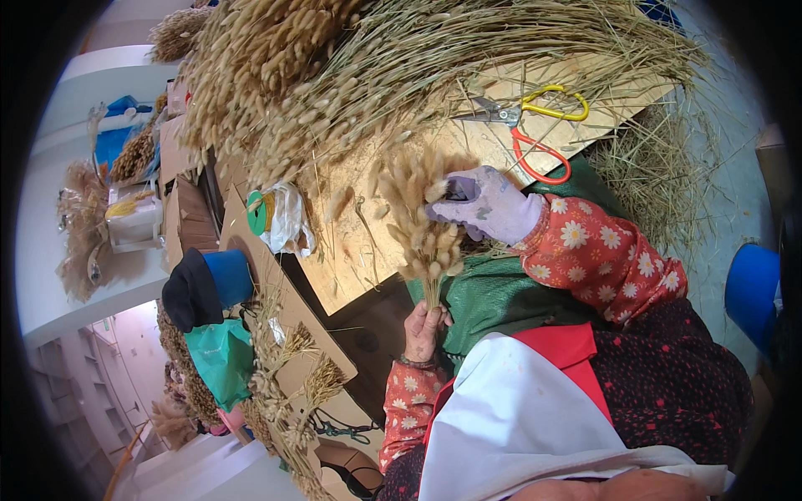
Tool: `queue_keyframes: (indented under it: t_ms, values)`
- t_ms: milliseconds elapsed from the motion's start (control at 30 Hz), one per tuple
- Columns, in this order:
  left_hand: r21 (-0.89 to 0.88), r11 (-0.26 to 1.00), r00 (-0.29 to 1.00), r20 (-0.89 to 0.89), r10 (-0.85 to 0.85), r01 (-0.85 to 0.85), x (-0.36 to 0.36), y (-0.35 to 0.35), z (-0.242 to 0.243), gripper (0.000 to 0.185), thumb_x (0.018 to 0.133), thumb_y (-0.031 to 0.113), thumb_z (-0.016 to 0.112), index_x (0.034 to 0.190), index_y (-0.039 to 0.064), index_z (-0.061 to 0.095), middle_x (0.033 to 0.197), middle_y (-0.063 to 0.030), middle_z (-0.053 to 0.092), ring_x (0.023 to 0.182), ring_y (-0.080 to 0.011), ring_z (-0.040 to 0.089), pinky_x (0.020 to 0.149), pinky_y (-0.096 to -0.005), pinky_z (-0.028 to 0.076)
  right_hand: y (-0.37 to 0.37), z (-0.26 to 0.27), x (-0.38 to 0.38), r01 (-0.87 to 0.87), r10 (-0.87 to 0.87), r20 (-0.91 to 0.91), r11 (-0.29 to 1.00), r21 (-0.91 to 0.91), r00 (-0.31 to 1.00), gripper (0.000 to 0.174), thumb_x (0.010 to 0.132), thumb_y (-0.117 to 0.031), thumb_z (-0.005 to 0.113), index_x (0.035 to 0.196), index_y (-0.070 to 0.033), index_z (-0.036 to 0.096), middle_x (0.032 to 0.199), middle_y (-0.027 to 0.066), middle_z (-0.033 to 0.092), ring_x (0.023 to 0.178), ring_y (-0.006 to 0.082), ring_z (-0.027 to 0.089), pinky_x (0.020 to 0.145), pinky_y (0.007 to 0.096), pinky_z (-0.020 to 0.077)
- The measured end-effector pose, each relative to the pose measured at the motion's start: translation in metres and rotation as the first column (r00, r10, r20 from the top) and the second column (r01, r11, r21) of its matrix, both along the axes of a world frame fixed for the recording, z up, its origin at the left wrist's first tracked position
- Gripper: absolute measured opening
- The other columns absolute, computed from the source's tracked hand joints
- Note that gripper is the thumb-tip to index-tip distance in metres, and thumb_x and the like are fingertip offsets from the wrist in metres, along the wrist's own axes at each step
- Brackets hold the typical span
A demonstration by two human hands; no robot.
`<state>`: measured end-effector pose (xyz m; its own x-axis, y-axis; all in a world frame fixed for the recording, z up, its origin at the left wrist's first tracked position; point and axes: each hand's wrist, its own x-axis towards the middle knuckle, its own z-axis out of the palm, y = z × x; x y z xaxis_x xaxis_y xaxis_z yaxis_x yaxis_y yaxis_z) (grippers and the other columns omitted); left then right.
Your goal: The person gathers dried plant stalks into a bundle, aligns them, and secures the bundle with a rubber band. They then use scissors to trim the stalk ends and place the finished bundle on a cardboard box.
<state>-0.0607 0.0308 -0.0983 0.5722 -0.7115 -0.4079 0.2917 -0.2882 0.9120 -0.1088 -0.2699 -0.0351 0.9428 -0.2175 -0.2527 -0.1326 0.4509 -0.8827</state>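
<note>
A bunch of dried bunny-tail grass stands over the near edge of the wooden board, its fluffy heads pointing away from me. My left hand, bare, is closed around the thin stems just below the heads. My right hand wears a pale purple glove with worn, stained patches. Its curled fingers touch the right side of the heads; whether they pinch any is hidden. Beyond that hand, scissors with one yellow and one red handle lie spread on the board. Loose grass heads lie left of the bunch.
A large heap of bunny-tail grass covers the far board. To its left are a green spool and a white plastic bag. A blue container carries a dark cloth. Cut stalks litter the floor at right. Green woven sacking covers my lap.
</note>
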Motion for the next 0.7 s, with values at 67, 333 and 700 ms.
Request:
queue_keyframes:
  t_ms: [67, 333, 700]
  values:
    - [0.007, 1.0, 1.0, -0.01, 0.011, -0.011, 0.0, 0.0, 0.0, 0.021, 0.097, 0.023, 0.055, 0.095, 0.002, 0.056, 0.072, 0.0002, 0.048, 0.067, -0.0115, 0.052, 0.062, -0.023, 0.039, 0.001, -0.001, 0.001, 0.027, -0.027, 0.005, 0.999, 0.04, 1.0, 0.021, 0.087, -0.022, 0.066, 0.1, -0.006, 0.065, 0.073, -0.0025, 0.063, 0.049, 0.0059, 0.049, 0.045, 0.0222, 0.0395]
    - [-0.112, 0.987, 0.991, -0.088, 0.103, -0.112, -0.001, -0.002, -0.002, 0.018, 0.096, 0.018, 0.055, 0.095, 0.0, 0.058, 0.069, 0.0, 0.047, 0.065, -0.0126, 0.048, 0.064, -0.0254, 0.042, 0.008, -0.005, 0.0, 0.101, -0.102, -0.001, 0.994, 0.049, 0.995, 0.023, 0.089, -0.024, 0.065, 0.102, -0.005, 0.066, 0.074, -0.0007, 0.064, 0.052, 0.0057, 0.05, 0.047, 0.0219, 0.0416]
    - [0.006, 1.0, 0.999, 0.034, -0.003, 0.003, 0.003, 0.001, 0.001, 0.021, 0.098, 0.018, 0.052, 0.101, -0.002, 0.058, 0.073, -0.0012, 0.048, 0.069, -0.012, 0.049, 0.068, -0.0256, 0.043, 0.008, -0.012, 0.002, 0.133, -0.132, 0.038, 0.991, -0.024, 0.99, 0.022, 0.089, -0.02, 0.064, 0.101, -0.003, 0.068, 0.085, 0.0018, 0.069, 0.072, 0.0067, 0.058, 0.064, 0.0233, 0.0473]
